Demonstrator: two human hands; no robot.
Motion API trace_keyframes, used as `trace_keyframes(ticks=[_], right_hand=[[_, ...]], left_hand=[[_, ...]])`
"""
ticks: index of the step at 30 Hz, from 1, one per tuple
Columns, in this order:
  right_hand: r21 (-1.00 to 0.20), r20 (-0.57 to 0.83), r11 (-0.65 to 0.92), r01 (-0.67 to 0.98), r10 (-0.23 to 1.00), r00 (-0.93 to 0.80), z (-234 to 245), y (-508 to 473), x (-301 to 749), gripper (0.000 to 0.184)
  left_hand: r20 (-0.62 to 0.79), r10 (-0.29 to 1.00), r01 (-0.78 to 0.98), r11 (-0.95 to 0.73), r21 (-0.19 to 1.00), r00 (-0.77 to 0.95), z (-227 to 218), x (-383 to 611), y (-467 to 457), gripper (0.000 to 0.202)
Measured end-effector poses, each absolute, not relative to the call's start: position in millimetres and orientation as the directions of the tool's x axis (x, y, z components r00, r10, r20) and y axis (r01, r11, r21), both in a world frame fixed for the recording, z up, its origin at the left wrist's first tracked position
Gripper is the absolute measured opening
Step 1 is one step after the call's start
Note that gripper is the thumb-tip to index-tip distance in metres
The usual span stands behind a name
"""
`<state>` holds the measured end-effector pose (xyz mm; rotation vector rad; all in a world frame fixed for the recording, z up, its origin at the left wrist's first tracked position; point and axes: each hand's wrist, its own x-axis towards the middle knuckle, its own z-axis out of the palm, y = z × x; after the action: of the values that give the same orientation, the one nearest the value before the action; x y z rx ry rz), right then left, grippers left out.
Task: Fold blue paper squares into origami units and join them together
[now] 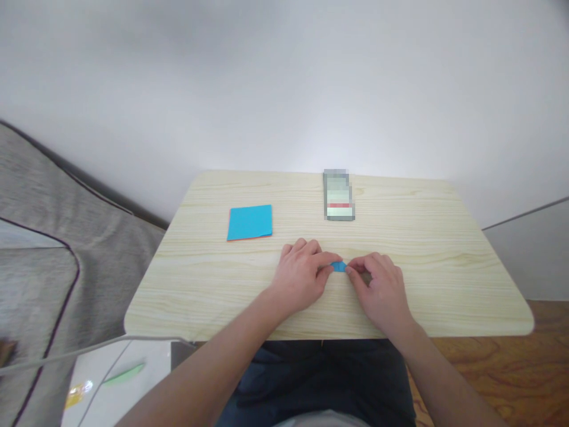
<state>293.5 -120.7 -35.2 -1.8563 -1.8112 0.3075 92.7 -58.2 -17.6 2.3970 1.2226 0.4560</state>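
A small folded piece of blue paper [339,267] lies low over the tabletop, between my two hands. My left hand [304,273] pinches its left end between thumb and index finger, the other fingers bent on the table. At its right end, the thumb and index fingertip of my right hand [380,287] close on the paper's tip. Fingers cover both ends, so its full shape is hidden. To the left and farther back is a stack of blue paper sheets [250,222] with a thin orange-red edge showing beneath.
A phone [339,196], its screen blurred, lies near the back edge of the pale wooden table [444,237]. A white wall [284,89] rises behind. On the left are a grey sofa [102,267] and a pale cable [102,347] running to the table's front edge.
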Motion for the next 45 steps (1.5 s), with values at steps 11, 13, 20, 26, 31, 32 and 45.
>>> trace_keyframes(ticks=[11,13,20,26,31,32,45], right_hand=[[-0.535,0.201,0.062,0.843,0.978,0.056,-36.9,-120.9,296.3,0.011],[-0.538,0.197,0.065,0.840,0.979,0.050,-36.0,-121.4,297.1,0.012],[-0.525,0.244,0.117,0.843,0.970,0.017,-39.8,-123.9,300.8,0.019],[-0.423,0.330,0.174,0.889,0.943,-0.027,-39.4,-125.2,290.3,0.015],[-0.387,0.348,0.236,0.891,0.933,-0.096,-36.4,-119.8,280.0,0.011],[-0.388,0.347,0.255,0.886,0.931,-0.116,-36.1,-118.3,279.5,0.012],[-0.761,0.230,0.188,0.621,0.973,-0.013,-24.8,-87.0,281.3,0.019]], left_hand=[[0.102,0.792,0.656,-0.562,0.503,0.601,-16.7,86.9,-55.1,0.032],[0.102,0.791,0.656,-0.565,0.501,0.603,-16.9,86.7,-55.0,0.032],[0.125,0.775,0.647,-0.593,0.479,0.619,-18.7,84.3,-53.8,0.033],[0.161,0.773,0.636,-0.605,0.479,0.614,-21.8,82.7,-54.6,0.029],[0.166,0.757,0.611,-0.619,0.494,0.632,-13.7,81.3,-58.8,0.032],[0.165,0.756,0.605,-0.617,0.504,0.633,-11.9,81.1,-59.4,0.035],[0.219,0.840,0.523,-0.490,0.698,0.496,-19.1,90.7,-39.6,0.017]])
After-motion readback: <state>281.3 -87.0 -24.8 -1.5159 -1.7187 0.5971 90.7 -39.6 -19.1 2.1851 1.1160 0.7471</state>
